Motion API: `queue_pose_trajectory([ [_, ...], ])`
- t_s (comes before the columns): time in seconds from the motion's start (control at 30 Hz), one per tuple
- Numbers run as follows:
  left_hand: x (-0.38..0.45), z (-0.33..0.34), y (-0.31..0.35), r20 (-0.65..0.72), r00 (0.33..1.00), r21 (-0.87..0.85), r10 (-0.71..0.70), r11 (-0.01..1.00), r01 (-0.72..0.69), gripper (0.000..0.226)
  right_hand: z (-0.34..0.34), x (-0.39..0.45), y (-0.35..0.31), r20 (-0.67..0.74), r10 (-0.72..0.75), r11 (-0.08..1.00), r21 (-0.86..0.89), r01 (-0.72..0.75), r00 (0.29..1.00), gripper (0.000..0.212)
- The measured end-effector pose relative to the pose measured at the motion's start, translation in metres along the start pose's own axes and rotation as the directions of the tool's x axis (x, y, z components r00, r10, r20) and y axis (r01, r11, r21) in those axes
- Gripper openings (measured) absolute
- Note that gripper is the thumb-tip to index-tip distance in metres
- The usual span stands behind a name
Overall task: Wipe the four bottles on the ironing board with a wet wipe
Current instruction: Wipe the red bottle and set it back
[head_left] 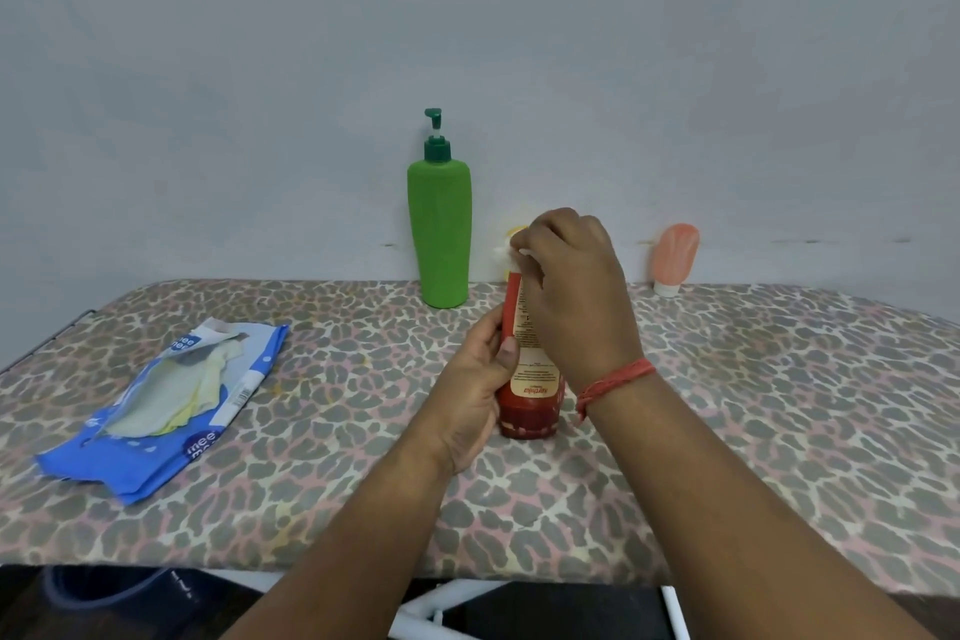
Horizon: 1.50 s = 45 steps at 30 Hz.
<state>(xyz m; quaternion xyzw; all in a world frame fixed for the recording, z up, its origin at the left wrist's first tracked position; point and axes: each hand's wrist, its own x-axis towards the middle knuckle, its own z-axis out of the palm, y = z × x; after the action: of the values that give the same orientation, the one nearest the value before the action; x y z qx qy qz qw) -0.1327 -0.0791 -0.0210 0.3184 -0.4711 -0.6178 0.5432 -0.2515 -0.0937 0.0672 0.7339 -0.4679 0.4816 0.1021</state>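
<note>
Held upright on the leopard-print ironing board point(727, 379): a red sauce bottle point(530, 379), gripped around the lower body by the left hand point(478, 379), thumb across the label. At the top of this bottle, the right hand point(571, 286), fingers curled and pinching a white wet wipe point(506, 255) against the cap; a red thread band on that wrist. Probably the wiping of the cap and neck in progress. Likely a light plastic bottle, somewhat soft under squeeze and slippery once wet, so better held low and firmly at the wide base part, not at the narrow neck. Behind the red bottle, at the wall, a tall green pump bottle point(439, 234), top-heavy in look and easy to tip. Behind and to the right, well apart, a small pink tube point(674, 255) standing on its white cap. Directly behind the right hand, something yellow, mostly hidden. Far to the left of the red bottle, an opened blue wipes packet point(156, 411) lying flat.
</note>
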Motion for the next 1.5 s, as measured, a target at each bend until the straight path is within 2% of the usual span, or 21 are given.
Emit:
queue_pose_trajectory([
  [0.17, 0.003, -0.002, -0.004, -0.035, 0.999, 0.011, 0.010, 1.000, -0.010, 0.050, -0.009, -0.009, 0.025, -0.081, 0.133, 0.990, 0.061, -0.128, 0.988, 0.007],
  [0.33, 0.004, -0.002, -0.005, -0.037, 0.999, 0.018, 0.024, 1.000, -0.024, 0.040, -0.002, -0.011, 0.005, 0.011, -0.044, 0.999, -0.021, 0.044, 0.999, 0.006],
  [0.5, 0.005, -0.001, -0.006, -0.073, 0.996, 0.064, 0.044, 0.997, -0.039, 0.038, -0.007, -0.018, 0.022, -0.055, 0.117, 0.992, 0.048, -0.115, 0.992, 0.007],
  [0.67, 0.004, -0.002, -0.006, -0.067, 0.997, 0.079, 0.040, 0.996, -0.035, 0.039, -0.009, -0.002, 0.019, -0.045, 0.089, 0.990, 0.117, -0.083, 0.995, 0.006],
  [0.77, 0.004, -0.002, -0.006, -0.075, 0.996, 0.060, 0.048, 0.997, -0.043, 0.039, -0.008, -0.013, 0.018, 0.019, 0.072, 0.985, 0.158, -0.075, 0.997, 0.004],
  [0.87, 0.005, -0.003, -0.006, -0.092, 0.994, 0.036, 0.057, 0.998, -0.053, 0.039, -0.008, -0.055, 0.019, 0.126, 0.118, 0.981, 0.137, -0.135, 0.985, 0.005],
  [0.93, 0.005, -0.002, -0.005, -0.089, 0.995, 0.042, 0.054, 0.998, -0.050, 0.038, -0.010, -0.068, 0.023, 0.146, 0.135, 0.979, 0.134, -0.155, 0.980, 0.005],
  [1.13, 0.003, 0.001, -0.004, -0.065, 0.995, 0.079, 0.074, 0.995, -0.069, 0.039, -0.013, -0.015, 0.016, 0.060, 0.034, 0.996, 0.083, -0.039, 0.998, 0.003],
  [1.23, 0.003, -0.001, -0.005, -0.057, 0.997, 0.054, 0.061, 0.997, -0.058, 0.038, -0.009, -0.019, 0.009, 0.092, -0.026, 0.999, 0.030, 0.024, 0.995, 0.004],
  [1.37, 0.004, -0.001, -0.004, -0.057, 0.997, 0.062, 0.045, 0.997, -0.041, 0.039, -0.006, -0.069, -0.002, 0.170, -0.032, 0.999, -0.005, 0.033, 0.985, 0.001],
  [1.5, 0.003, 0.000, -0.005, -0.026, 1.000, 0.097, 0.018, 0.995, -0.015, 0.043, -0.006, -0.032, 0.005, 0.105, -0.008, 0.999, -0.031, 0.011, 0.994, 0.005],
])
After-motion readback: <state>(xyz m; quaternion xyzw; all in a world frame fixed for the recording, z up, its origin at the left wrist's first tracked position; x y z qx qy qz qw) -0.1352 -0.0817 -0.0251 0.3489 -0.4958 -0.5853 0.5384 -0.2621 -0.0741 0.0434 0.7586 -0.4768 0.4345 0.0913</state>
